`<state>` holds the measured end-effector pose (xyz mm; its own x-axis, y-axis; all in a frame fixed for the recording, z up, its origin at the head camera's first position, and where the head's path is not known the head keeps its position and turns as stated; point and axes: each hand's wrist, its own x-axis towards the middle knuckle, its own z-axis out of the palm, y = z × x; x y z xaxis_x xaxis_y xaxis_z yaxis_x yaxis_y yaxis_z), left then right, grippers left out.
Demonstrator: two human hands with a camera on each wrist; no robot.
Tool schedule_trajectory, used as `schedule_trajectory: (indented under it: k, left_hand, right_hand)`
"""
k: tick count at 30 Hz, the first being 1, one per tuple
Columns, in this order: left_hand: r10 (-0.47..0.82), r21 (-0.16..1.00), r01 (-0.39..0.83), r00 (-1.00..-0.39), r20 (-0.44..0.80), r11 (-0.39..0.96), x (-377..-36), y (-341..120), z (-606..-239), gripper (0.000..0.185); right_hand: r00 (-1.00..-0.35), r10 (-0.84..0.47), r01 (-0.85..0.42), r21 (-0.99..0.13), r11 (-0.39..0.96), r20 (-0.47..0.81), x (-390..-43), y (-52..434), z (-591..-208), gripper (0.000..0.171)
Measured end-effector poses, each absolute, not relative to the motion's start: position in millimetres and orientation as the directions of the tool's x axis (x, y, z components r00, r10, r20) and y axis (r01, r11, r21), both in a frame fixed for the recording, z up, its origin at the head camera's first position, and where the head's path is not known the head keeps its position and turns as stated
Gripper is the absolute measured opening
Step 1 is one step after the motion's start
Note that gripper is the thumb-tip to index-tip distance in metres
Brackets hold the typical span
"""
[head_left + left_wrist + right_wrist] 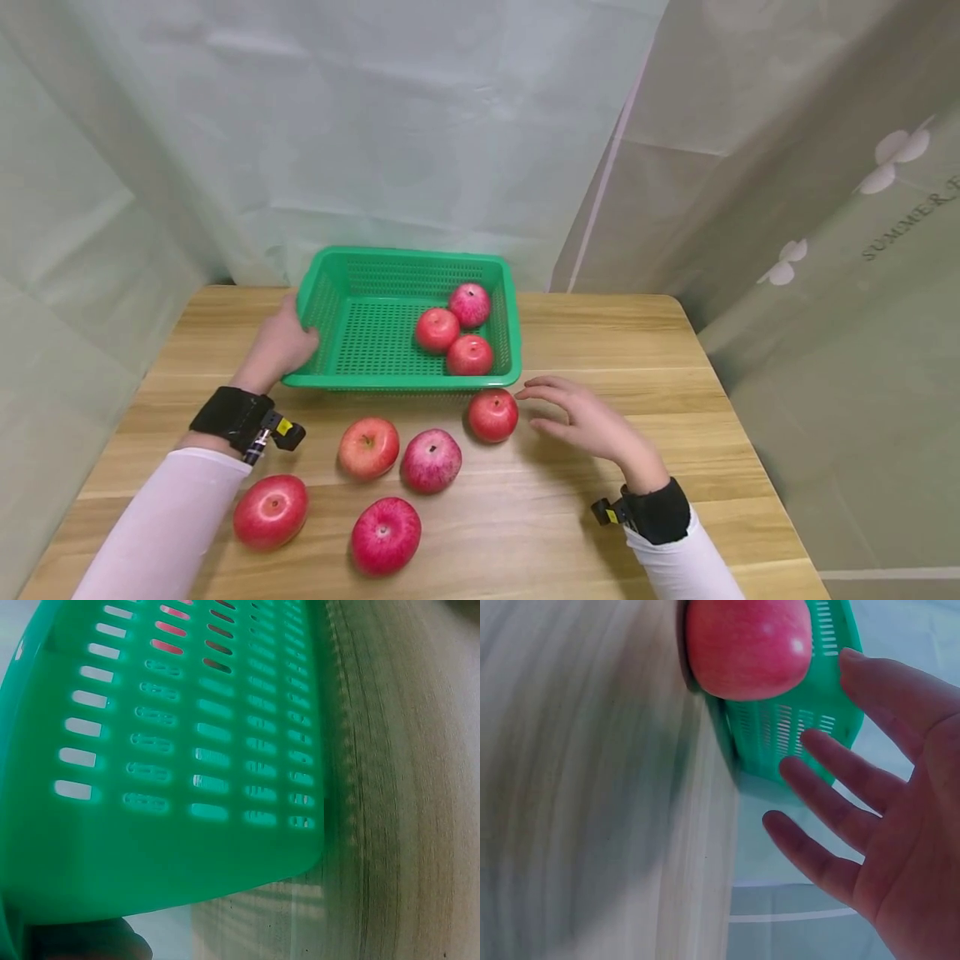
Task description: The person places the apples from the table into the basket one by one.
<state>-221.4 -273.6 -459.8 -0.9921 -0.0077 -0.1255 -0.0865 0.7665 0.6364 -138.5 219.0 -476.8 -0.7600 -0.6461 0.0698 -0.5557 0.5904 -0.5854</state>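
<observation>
left hand curled over the near-left corner of the green basket — gripping its rim, forearm angled in from the lower left in a pale sleeve. right hand hovering low over the wooden table, fingers spread and relaxed, holding nothing, tips just beside the nearest apple — touching or not, cannot tell. that apple resting on the table against the basket's front wall. three apples inside the basket at its right end, four more loose on the table nearer the person.
</observation>
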Motion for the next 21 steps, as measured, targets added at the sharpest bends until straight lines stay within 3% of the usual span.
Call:
schedule_trajectory:
  k: [21]
  left_hand:
    - [-0.007,0.64,-0.096,-0.99,-0.141,0.762,-220.9,-273.3,-458.1,0.075]
  right_hand:
    - [-0.75,-0.662,-0.552,-0.541,0.634,-0.011,-127.8,201.1,-487.9,0.074]
